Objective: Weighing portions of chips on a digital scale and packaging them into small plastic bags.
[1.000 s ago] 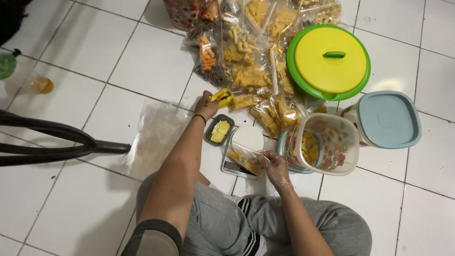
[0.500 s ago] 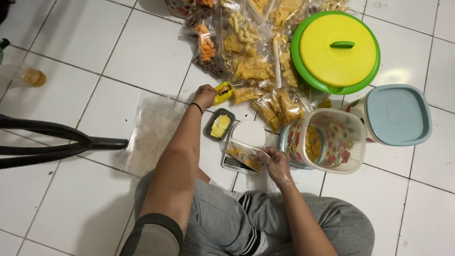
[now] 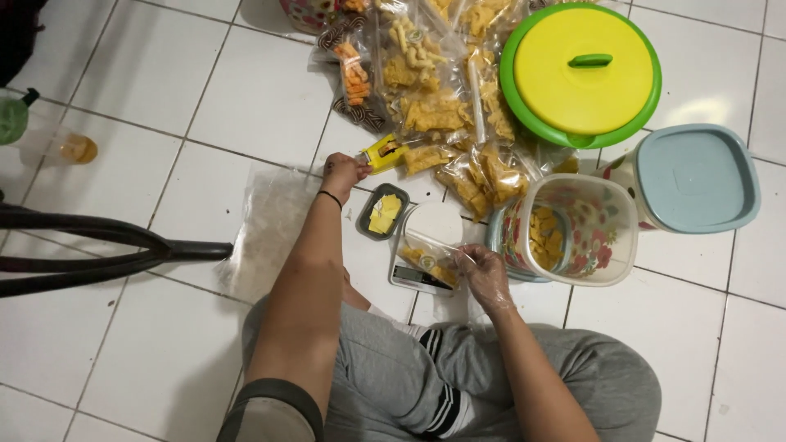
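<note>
My right hand point(image 3: 485, 274), in a thin clear glove, pinches the small snack bag point(image 3: 430, 263) over the kitchen scale point(image 3: 427, 250), while my left hand point(image 3: 342, 173) is closed around the yellow tape dispenser point(image 3: 382, 153) out on the tile. With only 1 hand on it, the open bag could tip and spill chips across the scale. The small grey tray point(image 3: 381, 212) and the flowered tub point(image 3: 573, 237) crowd both sides, and the packed bags point(image 3: 434, 115) lie just behind.

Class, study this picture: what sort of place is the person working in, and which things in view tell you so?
Probably a home floor used for packing snacks. The person sits on white floor tiles, with sealed snack bags piled ahead, lidded plastic tubs alongside, and a small scale under a bag.
</note>
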